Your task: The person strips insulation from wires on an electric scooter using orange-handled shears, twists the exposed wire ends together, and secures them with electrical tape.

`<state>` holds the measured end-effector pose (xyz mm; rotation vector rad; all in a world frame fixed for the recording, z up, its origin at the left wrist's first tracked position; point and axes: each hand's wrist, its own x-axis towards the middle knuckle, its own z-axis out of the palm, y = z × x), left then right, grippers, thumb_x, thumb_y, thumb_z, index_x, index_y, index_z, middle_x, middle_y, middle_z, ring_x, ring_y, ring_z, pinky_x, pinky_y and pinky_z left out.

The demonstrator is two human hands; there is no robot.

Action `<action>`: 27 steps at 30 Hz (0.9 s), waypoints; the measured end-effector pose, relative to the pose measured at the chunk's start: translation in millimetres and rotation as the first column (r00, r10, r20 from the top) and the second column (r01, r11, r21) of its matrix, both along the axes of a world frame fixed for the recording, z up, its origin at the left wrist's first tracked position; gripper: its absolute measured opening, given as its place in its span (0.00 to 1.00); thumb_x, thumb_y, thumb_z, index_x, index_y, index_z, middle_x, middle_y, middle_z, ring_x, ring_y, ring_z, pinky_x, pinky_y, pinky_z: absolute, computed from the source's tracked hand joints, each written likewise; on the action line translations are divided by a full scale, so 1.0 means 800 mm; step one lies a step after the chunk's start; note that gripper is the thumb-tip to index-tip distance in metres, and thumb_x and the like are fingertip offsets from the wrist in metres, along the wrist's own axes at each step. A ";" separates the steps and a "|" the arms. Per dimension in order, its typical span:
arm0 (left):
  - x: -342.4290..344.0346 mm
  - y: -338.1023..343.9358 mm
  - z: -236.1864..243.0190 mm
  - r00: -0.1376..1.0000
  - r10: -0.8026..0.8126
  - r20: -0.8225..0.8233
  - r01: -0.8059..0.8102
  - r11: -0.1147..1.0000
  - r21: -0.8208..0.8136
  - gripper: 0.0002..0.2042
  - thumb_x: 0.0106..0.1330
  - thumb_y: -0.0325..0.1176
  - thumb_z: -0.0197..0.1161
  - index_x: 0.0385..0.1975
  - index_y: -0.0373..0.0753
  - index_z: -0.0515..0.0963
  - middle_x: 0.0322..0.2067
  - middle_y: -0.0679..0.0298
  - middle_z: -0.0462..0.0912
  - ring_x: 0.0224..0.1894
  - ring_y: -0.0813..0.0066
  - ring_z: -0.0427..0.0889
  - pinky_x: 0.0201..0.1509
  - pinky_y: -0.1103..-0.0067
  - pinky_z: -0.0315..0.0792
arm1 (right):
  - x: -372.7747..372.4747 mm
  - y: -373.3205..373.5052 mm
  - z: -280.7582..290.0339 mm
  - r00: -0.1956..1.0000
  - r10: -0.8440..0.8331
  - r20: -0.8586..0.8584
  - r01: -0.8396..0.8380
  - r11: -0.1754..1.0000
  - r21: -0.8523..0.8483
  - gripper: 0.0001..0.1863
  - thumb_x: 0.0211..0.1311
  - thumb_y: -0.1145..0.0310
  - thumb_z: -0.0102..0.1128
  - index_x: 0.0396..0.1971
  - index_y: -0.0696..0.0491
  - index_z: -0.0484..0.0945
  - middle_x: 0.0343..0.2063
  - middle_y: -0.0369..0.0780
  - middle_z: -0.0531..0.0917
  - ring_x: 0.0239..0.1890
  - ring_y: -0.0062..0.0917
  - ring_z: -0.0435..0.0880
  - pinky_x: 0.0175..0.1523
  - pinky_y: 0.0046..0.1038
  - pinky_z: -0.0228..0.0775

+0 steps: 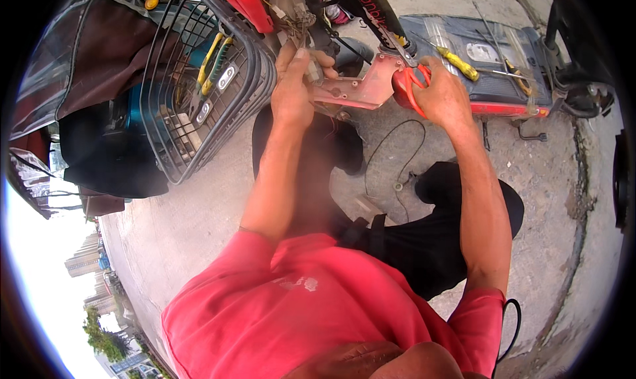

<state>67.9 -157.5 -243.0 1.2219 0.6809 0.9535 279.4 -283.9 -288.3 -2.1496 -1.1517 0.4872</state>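
My left hand [295, 81] is closed around a bundle of wires with pale connectors [295, 14] at the front of an electric scooter. What lies inside its fingers is partly hidden. Just right of that hand is a faded red plastic panel [361, 93] with screw holes. Scissors with orange-red handles [416, 94] are in my right hand [442, 95], their blades pointing up and away from me beside the black steering column [371, 11].
A black wire basket [218, 124] at left holds pliers with yellow-green handles [215, 67]. On the scooter's grey footboard [483, 48] lie a yellow-handled screwdriver [458, 63] and other tools. A thin black cable [368, 155] loops on the concrete between my knees.
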 end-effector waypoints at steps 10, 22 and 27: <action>-0.003 -0.005 0.004 0.999 -0.001 0.039 0.003 0.998 -0.056 0.11 0.77 0.34 0.47 0.52 0.36 0.69 0.32 0.57 0.81 0.31 0.69 0.81 0.38 0.73 0.79 | 0.059 -0.010 -0.082 0.956 -0.051 0.288 0.115 0.971 -0.210 0.26 0.59 0.65 0.64 0.58 0.56 0.73 0.48 0.56 0.82 0.52 0.49 0.82 0.56 0.47 0.74; 0.000 -0.005 0.006 1.000 0.018 -0.014 -0.018 1.000 -0.021 0.13 0.77 0.34 0.47 0.53 0.34 0.69 0.32 0.57 0.81 0.28 0.71 0.81 0.32 0.74 0.80 | 0.038 0.039 -0.025 0.981 0.088 0.171 -0.069 0.991 -0.113 0.21 0.58 0.62 0.66 0.51 0.56 0.81 0.45 0.51 0.85 0.50 0.46 0.84 0.55 0.41 0.75; 0.010 -0.012 0.004 0.998 0.069 -0.016 -0.069 0.998 -0.015 0.13 0.76 0.35 0.47 0.52 0.33 0.70 0.31 0.57 0.80 0.27 0.71 0.80 0.32 0.75 0.79 | -0.047 0.071 0.041 0.688 0.374 -0.622 -0.057 0.882 0.468 0.19 0.65 0.59 0.65 0.46 0.58 0.84 0.34 0.39 0.86 0.37 0.23 0.82 0.44 0.27 0.74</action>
